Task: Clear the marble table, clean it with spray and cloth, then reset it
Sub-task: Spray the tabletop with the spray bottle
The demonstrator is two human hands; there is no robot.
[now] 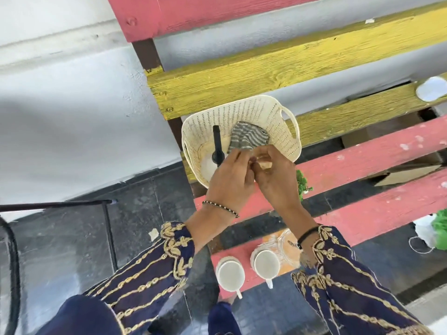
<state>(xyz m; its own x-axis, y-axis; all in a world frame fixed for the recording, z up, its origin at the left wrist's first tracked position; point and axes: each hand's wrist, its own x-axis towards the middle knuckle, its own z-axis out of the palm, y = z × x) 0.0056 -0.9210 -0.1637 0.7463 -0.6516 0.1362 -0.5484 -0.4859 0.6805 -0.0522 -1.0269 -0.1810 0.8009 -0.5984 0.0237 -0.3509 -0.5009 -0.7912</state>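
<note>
A cream perforated basket (271, 117) sits on the slatted bench. Inside it are a spray bottle with a black nozzle (217, 146) and a grey-and-white striped cloth (249, 137). Both my hands meet over the basket's near rim. My right hand (274, 182) is closed around a small clear glass (262, 158). My left hand (229, 176) has its fingertips on the same glass, beside the spray bottle. Two white cups (230, 274) (266, 263) stand on the nearest pink slat, next to a clear glass piece on something orange (287, 245).
The bench has pink slats (362, 163) and yellow slats (266, 76) with dark gaps between them. A green sprig (302, 184) lies right of the basket. A black metal chair frame (48, 205) stands at left on the dark tiled floor. White and green bags (433, 228) sit at far right.
</note>
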